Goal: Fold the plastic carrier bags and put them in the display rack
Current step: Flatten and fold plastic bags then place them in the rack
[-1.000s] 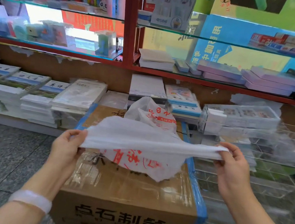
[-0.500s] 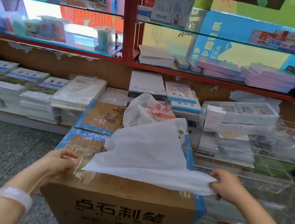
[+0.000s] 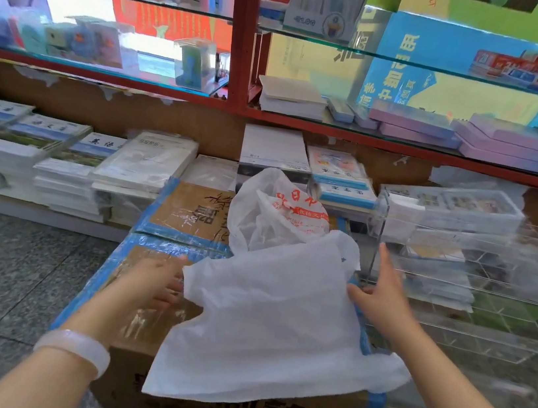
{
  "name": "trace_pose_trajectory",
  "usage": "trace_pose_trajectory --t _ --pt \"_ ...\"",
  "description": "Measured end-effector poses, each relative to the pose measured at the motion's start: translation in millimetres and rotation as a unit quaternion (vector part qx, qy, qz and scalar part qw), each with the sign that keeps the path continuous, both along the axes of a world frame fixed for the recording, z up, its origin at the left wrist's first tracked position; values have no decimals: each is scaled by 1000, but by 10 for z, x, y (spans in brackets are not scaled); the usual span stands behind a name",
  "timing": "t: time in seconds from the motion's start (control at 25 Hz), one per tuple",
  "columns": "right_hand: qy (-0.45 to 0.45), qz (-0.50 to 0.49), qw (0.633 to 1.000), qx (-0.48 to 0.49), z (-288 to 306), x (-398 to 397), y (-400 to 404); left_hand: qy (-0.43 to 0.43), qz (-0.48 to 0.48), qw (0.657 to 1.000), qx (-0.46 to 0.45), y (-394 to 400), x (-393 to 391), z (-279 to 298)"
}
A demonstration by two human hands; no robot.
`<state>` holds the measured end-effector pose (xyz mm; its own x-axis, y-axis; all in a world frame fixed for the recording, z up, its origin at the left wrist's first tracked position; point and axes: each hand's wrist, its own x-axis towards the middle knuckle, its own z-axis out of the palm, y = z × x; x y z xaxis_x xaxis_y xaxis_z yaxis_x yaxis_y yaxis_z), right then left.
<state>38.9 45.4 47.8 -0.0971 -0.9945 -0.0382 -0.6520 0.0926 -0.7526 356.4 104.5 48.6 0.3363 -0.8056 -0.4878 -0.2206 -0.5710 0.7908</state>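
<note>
The white carrier bag [image 3: 265,321] lay flat on the taped cardboard box [image 3: 154,322]. My left hand [image 3: 160,278] and right hand [image 3: 382,296] rested open-fingered at its sides, gripping nothing.

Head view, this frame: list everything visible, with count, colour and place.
plastic bag: one, plain white, spread flat on the box top
printed bag: one, white with red print, crumpled behind it
cardboard box: one, brown with blue tape, centre
acrylic rack: one, clear, right of the box
book stacks: several, mostly white, low shelf at left
purple boxes: several, glass shelf at right
bracelet: one, white, left wrist
left hand: open, at the bag's left edge
right hand: open, at its right edge
</note>
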Motion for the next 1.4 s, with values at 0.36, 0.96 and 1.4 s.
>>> trace_pose_trajectory --t 0.36,0.96,1.4 --pt "-100 -96 990 4 -291 175 -476 22 -4 1000 11 -144 3 -127" --pt "329 316 867 -202 -1058 1335 200 148 159 975 -42 -369 -54 -141" --pt "202 449 788 -370 -988 1556 848 114 199 971 -65 -605 155 -316"
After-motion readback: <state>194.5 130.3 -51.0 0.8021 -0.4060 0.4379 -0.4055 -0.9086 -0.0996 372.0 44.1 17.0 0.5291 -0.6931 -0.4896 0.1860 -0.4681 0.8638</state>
